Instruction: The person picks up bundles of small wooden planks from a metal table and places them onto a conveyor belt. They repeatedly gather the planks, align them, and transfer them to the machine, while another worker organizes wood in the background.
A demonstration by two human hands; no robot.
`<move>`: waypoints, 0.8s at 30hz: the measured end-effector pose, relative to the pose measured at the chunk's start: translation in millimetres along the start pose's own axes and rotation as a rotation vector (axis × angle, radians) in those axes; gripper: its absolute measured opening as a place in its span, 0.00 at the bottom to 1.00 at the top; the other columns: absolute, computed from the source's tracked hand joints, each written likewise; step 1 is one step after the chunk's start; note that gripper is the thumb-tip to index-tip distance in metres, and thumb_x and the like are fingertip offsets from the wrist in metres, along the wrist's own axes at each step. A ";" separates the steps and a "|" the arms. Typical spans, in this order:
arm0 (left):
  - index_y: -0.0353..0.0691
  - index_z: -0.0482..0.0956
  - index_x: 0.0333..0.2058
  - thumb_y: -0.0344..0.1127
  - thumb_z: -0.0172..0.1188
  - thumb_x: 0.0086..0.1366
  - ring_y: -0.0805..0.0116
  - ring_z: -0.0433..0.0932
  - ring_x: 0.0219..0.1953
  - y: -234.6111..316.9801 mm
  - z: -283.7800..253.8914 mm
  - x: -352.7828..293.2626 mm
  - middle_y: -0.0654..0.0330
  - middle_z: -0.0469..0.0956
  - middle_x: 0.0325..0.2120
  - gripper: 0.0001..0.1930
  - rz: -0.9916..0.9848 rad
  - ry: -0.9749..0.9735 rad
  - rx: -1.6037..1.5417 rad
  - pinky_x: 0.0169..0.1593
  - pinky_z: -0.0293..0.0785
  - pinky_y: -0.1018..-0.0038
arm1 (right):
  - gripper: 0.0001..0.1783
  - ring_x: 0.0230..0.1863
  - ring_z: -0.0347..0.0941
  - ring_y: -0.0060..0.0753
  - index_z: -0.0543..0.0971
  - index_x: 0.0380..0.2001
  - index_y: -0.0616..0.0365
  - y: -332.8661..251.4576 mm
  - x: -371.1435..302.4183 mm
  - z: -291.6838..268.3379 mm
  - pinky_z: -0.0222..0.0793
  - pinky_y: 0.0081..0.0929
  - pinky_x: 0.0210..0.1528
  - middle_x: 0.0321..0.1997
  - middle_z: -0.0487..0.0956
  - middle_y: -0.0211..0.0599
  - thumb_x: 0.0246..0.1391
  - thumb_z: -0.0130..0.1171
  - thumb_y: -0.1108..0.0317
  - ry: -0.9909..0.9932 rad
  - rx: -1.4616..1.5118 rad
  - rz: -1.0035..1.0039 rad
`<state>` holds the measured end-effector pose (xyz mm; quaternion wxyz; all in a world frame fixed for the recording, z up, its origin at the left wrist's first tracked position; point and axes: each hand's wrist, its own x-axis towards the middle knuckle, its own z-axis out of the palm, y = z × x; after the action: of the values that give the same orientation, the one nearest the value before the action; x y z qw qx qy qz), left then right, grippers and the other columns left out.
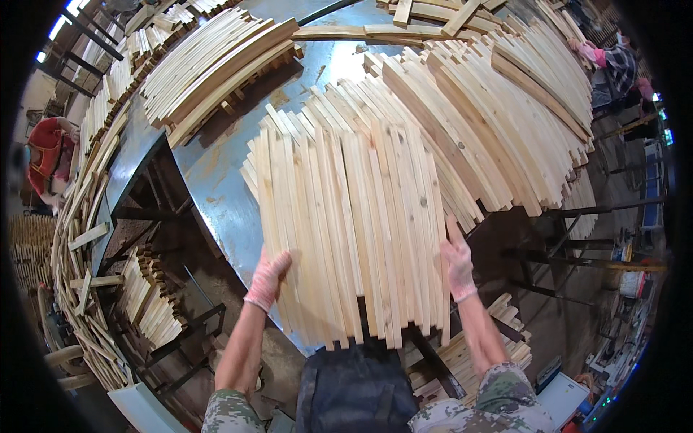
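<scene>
A broad row of pale wooden strips (354,231) lies side by side in front of me, its near ends uneven. My left hand (268,278), in a pinkish-white glove, grips the row's left edge with the thumb on top. On the right edge my right hand (457,261), gloved alike, holds the outermost strip with one finger stretched along its side. The fingers under the wood are hidden. Beneath the far part of the row is a metal-topped table (216,187); the near ends reach past it over a dark apron (354,393).
Long stacked strips (476,115) lie just beyond on the right, and another stack (216,65) stands far left. Lower piles sit at left (150,296) and right (505,325) on dark frames. A person in red (50,159) works at left, another person (621,65) at far right.
</scene>
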<state>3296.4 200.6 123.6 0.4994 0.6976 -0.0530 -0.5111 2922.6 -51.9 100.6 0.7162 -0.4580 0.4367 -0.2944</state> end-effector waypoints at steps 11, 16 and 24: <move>0.41 0.72 0.64 0.45 0.81 0.54 0.76 0.75 0.36 -58.0 14.1 -92.9 0.68 0.79 0.40 0.41 -0.183 -0.084 -0.112 0.37 0.71 0.76 | 0.35 0.54 0.78 0.25 0.76 0.64 0.62 5.5 -96.5 -36.7 0.77 0.31 0.60 0.54 0.82 0.34 0.55 0.76 0.62 -0.045 -0.013 0.451; 0.43 0.74 0.60 0.43 0.83 0.51 0.79 0.73 0.32 -40.5 36.2 -125.7 0.70 0.77 0.35 0.39 -0.147 -0.027 -0.141 0.32 0.68 0.78 | 0.40 0.54 0.78 0.28 0.75 0.65 0.62 -22.1 -104.4 -40.4 0.77 0.32 0.60 0.56 0.82 0.33 0.51 0.79 0.62 -0.088 0.035 0.448; 0.40 0.71 0.63 0.34 0.79 0.56 0.76 0.79 0.38 -6.7 6.6 -228.3 0.64 0.81 0.43 0.38 0.002 0.101 -0.312 0.38 0.78 0.76 | 0.38 0.56 0.80 0.32 0.75 0.67 0.62 -74.6 -98.9 17.1 0.75 0.36 0.63 0.57 0.83 0.35 0.53 0.75 0.69 -0.315 0.107 0.392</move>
<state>3180.6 333.1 269.4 0.6040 0.6365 0.0515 -0.4769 2892.3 5.8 207.3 0.8420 -0.3660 0.3840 -0.0977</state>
